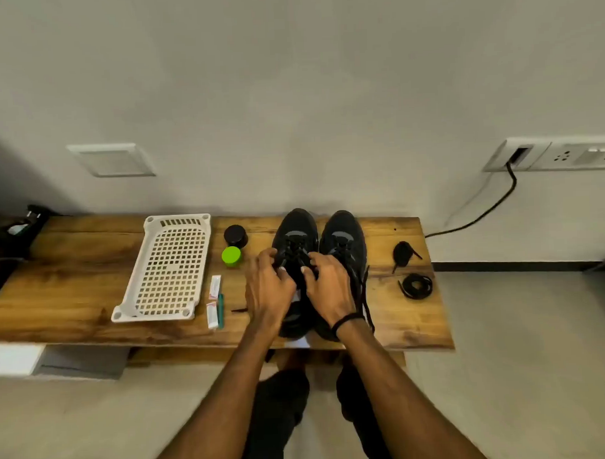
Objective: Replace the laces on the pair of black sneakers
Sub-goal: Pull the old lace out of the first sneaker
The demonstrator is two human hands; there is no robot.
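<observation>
I have both hands on the left sneaker (pixel 296 229), mid-table (pixel 73 271): left hand (pixel 268 285) and right hand (pixel 330 290), fingers curled in, pinching its lace (pixel 297 253). I'd judge the job unfinished (the right sneaker (pixel 342 234) trails a loose lace (pixel 365 295); two coiled laces (pixel 416 285) wait nearby). The heels sit near the front edge. There is open room to the right, and the tray (pixel 168 268) is on the left.

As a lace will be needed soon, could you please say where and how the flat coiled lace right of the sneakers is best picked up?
Probably pinch across the bundled strands of the coiled lace at its right rim, coming straight down: it lies flat on the table, an open ring with bare wood around it. The right hand, now gripping a sneaker lace, is nearer.
</observation>
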